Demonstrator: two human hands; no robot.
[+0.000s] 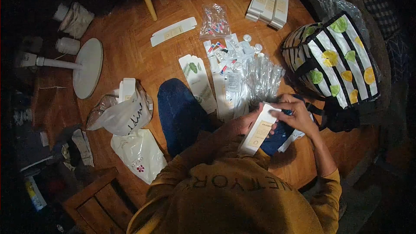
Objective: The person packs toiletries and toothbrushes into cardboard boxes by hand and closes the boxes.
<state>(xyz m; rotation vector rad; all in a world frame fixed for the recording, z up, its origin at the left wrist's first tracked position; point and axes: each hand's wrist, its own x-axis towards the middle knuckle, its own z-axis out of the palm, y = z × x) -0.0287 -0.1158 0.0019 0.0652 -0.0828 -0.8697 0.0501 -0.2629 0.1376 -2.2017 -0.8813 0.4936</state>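
Observation:
A small white box with a tan label point(260, 131) is held upright-tilted in front of the chest. My left hand point(248, 122) is wrapped round its left side, partly hidden behind it. At the box's top end, my right hand point(295, 113) has its fingers closed on the upper edge. Beyond the hands lie clear plastic-wrapped items point(262, 76) in a pile. Flat white cartons, one with a green leaf print point(198, 78), lie to the left of the pile. Soap packets point(234, 43) and small red-and-blue tubes point(228, 66) rest among them.
Stacked white boxes point(268, 6) stand at the back. A striped fruit-print bag point(336, 60) is on the right. Plastic bags point(138, 156) lie on the left, near a round white stand point(89, 68). A clear bag of tubes point(215, 21) and a flat carton point(174, 31) lie farther off.

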